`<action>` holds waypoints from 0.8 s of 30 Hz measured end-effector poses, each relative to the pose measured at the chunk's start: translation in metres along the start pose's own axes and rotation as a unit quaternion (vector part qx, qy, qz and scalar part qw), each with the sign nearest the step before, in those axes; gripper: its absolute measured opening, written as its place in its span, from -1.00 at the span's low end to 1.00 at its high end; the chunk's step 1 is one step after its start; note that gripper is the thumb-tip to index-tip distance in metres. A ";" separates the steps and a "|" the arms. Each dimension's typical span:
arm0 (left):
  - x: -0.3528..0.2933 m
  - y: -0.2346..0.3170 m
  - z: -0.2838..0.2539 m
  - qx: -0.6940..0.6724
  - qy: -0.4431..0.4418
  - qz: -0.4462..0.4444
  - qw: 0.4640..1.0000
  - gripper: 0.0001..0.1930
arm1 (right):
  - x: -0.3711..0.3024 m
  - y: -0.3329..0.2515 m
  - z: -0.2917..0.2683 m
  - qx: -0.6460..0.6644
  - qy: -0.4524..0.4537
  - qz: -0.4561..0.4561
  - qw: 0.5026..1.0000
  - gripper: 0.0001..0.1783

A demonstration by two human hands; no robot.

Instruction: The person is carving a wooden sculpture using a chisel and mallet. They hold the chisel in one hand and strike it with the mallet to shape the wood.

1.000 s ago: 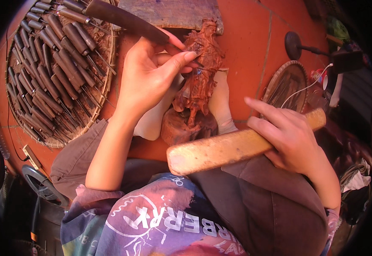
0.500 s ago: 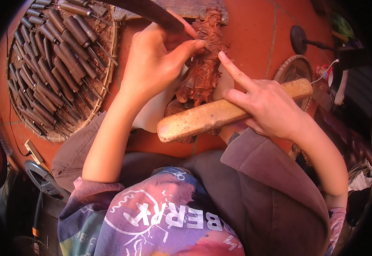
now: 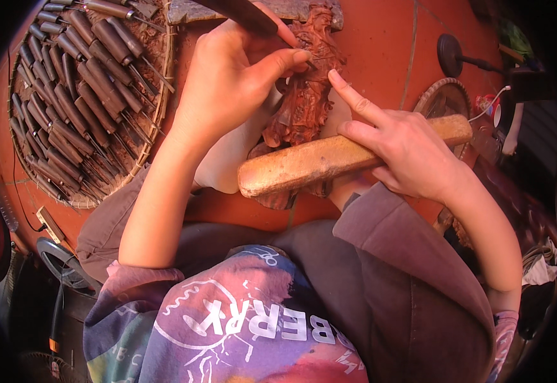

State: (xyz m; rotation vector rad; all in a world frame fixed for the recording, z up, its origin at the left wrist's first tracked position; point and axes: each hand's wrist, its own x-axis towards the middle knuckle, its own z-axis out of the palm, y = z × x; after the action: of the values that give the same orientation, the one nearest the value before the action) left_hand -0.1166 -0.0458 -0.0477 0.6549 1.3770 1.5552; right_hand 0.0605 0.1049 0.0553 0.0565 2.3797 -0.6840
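Observation:
A reddish-brown carved wooden figure (image 3: 304, 112) lies between my feet, its surface cut in fine relief. My left hand (image 3: 230, 83) pinches a carving chisel (image 3: 245, 15) by its lower part; the dark handle leans up past the hand, and the tip meets the figure's upper part. Across the figure's near end runs a thick, pale wooden bar used like a mallet (image 3: 310, 165). My right hand (image 3: 412, 150) is closed around it, with the index finger stretched out to the figure's right edge.
To the left, a round woven tray (image 3: 163, 96) holds many dark-handled chisels (image 3: 74, 102) and wood chips. A worn board (image 3: 195, 13) lies beyond the figure on the red tiled floor (image 3: 381, 45). At the right are a round basket (image 3: 444, 96) and a dark stand (image 3: 450, 54).
The wooden bar's left end has shifted slightly away from me. The figure, blurred before, now shows sharply. Both hands keep nearly the same places and grips.

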 end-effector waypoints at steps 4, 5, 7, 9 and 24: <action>0.001 0.008 0.001 0.019 0.007 -0.015 1.000 -0.88 | 0.000 0.002 0.001 0.005 0.006 -0.005 1.000 -0.49; 0.001 0.020 0.006 0.022 0.017 -0.029 0.999 -0.88 | 0.000 0.002 0.001 0.006 0.007 -0.004 1.000 -0.49; 0.002 0.030 0.008 0.033 0.017 -0.048 0.998 -0.89 | -0.001 0.003 0.002 0.009 0.008 -0.004 1.000 -0.48; 0.005 0.032 0.005 0.050 -0.003 -0.060 0.997 -0.88 | 0.000 0.002 0.001 0.004 0.005 0.000 1.000 -0.48; -0.007 0.001 -0.004 -0.007 0.014 0.012 1.000 -0.83 | 0.002 -0.001 -0.001 -0.004 -0.006 0.014 1.000 -0.46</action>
State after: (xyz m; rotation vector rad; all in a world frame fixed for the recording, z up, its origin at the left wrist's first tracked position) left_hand -0.1172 -0.0536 -0.0468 0.6458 1.3830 1.5979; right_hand 0.0580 0.1040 0.0553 0.0808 2.3650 -0.6598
